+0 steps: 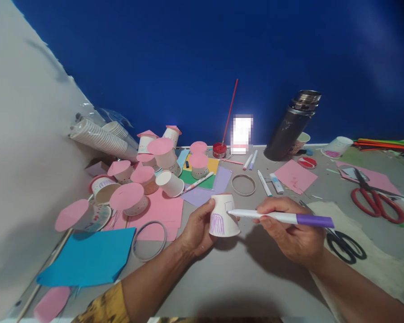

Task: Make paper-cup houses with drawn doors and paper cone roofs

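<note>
My left hand (199, 233) is closed around the side of a white paper cup (224, 224), which is upside down with its wide rim low. On the cup's side are a purple scribbled arch shape and a small outlined square. In my right hand (294, 233) is a white marker (276, 216) with a purple end, held like a pen. Its tip points left and meets the cup near the outlined square, though I cannot tell whether it presses on the surface. Beyond the cup lies a tape ring (243, 185).
Several cups with pink paper tops (126, 197) crowd the left, near blue paper (90, 255). A dark flask (286, 130) stands at the back right. Red-handled scissors (377, 204) and black-handled scissors (345, 246) lie right. Stacked cups (101, 139) lean against the left wall.
</note>
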A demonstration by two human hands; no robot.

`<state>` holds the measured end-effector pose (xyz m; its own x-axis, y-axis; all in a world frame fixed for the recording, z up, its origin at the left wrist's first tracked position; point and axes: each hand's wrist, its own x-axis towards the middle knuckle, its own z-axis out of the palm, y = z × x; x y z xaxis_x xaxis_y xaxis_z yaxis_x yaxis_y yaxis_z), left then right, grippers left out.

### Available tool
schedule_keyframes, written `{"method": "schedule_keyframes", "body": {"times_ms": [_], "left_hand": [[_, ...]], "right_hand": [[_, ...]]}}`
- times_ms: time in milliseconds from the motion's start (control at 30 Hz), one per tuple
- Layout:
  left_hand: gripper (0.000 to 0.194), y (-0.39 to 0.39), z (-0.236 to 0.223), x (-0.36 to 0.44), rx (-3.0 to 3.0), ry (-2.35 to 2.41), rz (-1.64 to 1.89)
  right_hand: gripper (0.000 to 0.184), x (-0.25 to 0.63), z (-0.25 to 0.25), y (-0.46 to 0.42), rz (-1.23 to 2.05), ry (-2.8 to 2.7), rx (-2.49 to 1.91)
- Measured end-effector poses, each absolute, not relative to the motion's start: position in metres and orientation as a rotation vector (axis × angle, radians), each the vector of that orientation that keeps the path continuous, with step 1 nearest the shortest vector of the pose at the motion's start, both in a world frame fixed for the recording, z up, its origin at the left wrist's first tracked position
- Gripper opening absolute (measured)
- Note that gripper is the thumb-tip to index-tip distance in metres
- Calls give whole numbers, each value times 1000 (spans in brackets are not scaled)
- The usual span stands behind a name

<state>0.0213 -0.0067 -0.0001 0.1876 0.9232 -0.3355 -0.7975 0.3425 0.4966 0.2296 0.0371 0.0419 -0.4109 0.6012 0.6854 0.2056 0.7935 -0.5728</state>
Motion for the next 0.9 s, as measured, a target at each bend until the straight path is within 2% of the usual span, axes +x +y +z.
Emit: {"method": "schedule_keyframes", "body": {"times_ms": [500,900], "left_hand": [[47,-9,2,18,262,603,1221],[54,-9,-1,19,327,645,1227]], "right_hand": [[6,231,43,36,491,-1870,-694],[2,229,42,38,479,-1921,-639]]}}
